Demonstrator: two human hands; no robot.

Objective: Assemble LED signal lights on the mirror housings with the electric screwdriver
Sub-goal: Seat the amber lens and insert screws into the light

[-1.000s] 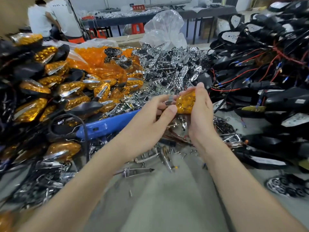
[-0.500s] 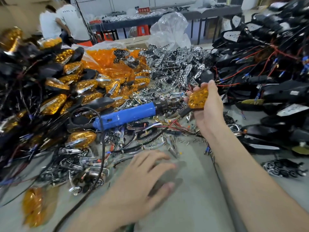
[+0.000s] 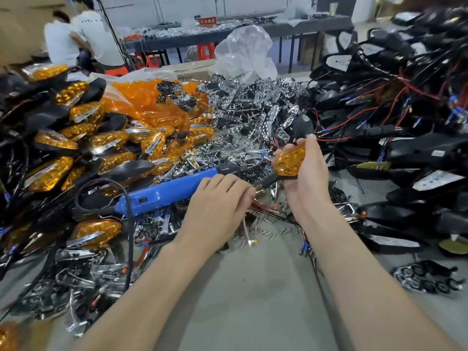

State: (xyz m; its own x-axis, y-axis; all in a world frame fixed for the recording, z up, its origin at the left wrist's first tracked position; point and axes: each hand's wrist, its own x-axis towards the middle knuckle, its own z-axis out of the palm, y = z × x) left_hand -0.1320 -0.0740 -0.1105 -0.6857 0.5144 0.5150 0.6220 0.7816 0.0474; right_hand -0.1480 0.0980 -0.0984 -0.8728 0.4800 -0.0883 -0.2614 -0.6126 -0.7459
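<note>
The grey worktable (image 3: 253, 287) lay crowded with parts. The right hand (image 3: 307, 181) gripped an amber faceted LED signal light (image 3: 290, 160) above the clutter. The left hand (image 3: 217, 201) curled over red wires (image 3: 264, 208) beside the blue electric screwdriver (image 3: 162, 196); whether it held them, I couldn't tell.

Two bare forearms — the left forearm (image 3: 141, 287) and the right forearm (image 3: 354, 274) — end in slim wrists, a bare left hand (image 3: 217, 203) and a bare right hand (image 3: 309, 183).

One blue screwdriver (image 3: 162, 196), one red sign (image 3: 207, 21), two people (image 3: 60, 44) in white shirts.
</note>
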